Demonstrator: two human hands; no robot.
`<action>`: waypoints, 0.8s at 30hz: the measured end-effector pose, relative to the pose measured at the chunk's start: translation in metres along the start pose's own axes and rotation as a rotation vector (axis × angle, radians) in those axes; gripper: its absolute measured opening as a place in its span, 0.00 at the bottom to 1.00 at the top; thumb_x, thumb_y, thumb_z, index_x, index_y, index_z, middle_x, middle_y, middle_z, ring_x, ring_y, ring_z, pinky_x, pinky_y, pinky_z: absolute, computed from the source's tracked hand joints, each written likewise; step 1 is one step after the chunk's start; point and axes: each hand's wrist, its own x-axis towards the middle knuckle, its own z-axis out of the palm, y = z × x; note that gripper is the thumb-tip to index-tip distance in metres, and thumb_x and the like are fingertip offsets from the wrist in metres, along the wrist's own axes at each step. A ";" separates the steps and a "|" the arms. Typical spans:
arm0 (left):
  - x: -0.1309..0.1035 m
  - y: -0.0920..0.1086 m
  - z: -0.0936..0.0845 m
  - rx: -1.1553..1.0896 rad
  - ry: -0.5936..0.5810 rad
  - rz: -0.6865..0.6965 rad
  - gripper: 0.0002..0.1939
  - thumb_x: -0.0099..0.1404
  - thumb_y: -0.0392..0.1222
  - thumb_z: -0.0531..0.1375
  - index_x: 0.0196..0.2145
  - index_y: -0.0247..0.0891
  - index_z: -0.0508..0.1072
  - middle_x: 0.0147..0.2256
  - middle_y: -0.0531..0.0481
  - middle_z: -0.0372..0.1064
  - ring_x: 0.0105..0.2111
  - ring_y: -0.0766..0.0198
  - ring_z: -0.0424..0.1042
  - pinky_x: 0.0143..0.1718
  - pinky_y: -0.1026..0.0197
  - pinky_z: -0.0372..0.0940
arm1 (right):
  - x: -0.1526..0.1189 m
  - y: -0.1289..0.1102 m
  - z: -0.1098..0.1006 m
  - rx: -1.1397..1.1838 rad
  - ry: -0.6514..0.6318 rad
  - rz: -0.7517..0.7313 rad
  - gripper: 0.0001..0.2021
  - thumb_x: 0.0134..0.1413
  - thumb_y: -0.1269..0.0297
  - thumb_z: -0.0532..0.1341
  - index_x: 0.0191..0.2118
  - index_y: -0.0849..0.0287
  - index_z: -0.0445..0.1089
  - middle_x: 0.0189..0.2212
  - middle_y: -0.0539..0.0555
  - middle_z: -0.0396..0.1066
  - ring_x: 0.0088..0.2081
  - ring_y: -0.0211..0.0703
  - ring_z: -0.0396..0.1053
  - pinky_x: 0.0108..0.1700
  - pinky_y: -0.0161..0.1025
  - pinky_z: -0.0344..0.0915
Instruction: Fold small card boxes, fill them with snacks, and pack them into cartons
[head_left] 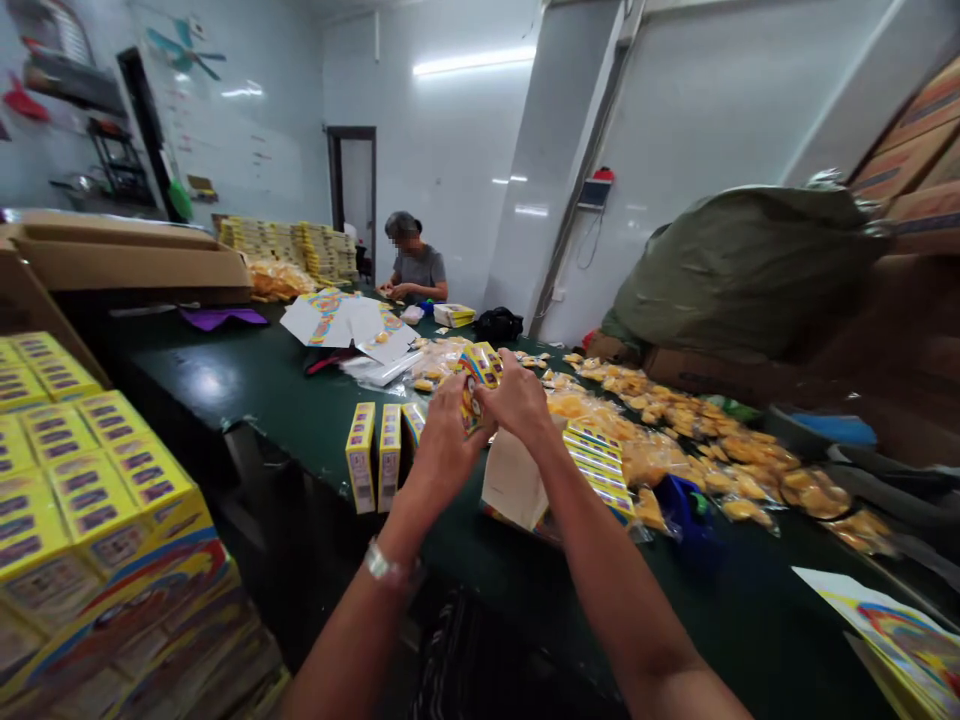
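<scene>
Between my two hands, above the green table, is a small yellow printed box (480,372). My left hand (444,440) grips its near left side, and my right hand (517,392) holds it from the right. Just left of my left hand, a few narrow yellow boxes (389,455) stand upright at the table's edge. Under my right forearm sits an open carton (514,480) with a pale flap. A row of yellow boxes (600,465) is packed inside it. Part of that carton is hidden by my arm.
Bagged orange-yellow pieces (660,445) spread along the right side. A blue tape dispenser (686,515) stands near them. Stacked yellow boxes (90,480) fill the left. Flat printed card sheets (349,325) lie farther back. Across the table (202,370) sits another person (416,265).
</scene>
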 end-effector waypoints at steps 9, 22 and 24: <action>-0.061 -0.083 -0.103 -0.116 0.645 -0.346 0.30 0.63 0.53 0.64 0.60 0.42 0.68 0.63 0.44 0.63 0.65 0.50 0.59 0.67 0.51 0.52 | 0.004 -0.005 0.047 0.001 -0.127 -0.005 0.25 0.53 0.56 0.63 0.55 0.63 0.65 0.47 0.68 0.75 0.50 0.63 0.73 0.49 0.53 0.69; -0.064 -0.153 -0.097 -0.436 0.384 -0.709 0.26 0.52 0.59 0.68 0.45 0.43 0.78 0.49 0.51 0.78 0.59 0.47 0.68 0.59 0.50 0.65 | -0.050 0.034 0.125 0.905 -0.247 0.174 0.28 0.60 0.44 0.58 0.57 0.61 0.68 0.51 0.61 0.74 0.51 0.52 0.73 0.52 0.46 0.68; -0.061 -0.156 -0.099 -0.433 0.353 -0.747 0.28 0.48 0.61 0.69 0.42 0.42 0.79 0.48 0.50 0.78 0.62 0.45 0.64 0.61 0.49 0.64 | -0.055 0.032 0.129 0.958 -0.248 0.156 0.29 0.61 0.43 0.58 0.58 0.59 0.67 0.52 0.60 0.74 0.52 0.52 0.72 0.52 0.47 0.68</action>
